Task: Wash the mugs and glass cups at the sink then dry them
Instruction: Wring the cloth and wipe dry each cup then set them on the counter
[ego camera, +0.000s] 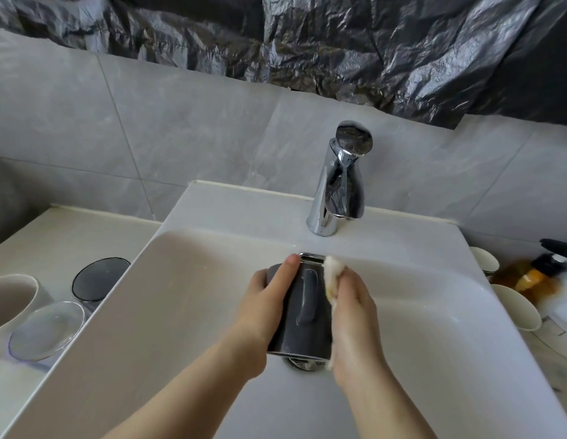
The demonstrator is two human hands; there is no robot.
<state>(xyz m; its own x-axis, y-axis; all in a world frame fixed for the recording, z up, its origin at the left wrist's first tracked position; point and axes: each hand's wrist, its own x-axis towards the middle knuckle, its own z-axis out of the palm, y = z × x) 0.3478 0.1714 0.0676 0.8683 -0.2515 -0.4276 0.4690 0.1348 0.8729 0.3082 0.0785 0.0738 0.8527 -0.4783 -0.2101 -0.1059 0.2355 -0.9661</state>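
Mug (302,315) gripped between hands: left hand (269,299) clasps it, right hand (351,308) presses sponge (331,274).

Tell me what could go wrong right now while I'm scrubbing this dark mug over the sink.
The dark mug is held sideways over the sink by the left hand alone while the right hand rubs it with a sponge. If it's soapy, the grip could slip and the mug might chip on the basin. The clear glass sits close to the counter's sink-side edge and may get knocked by an elbow.
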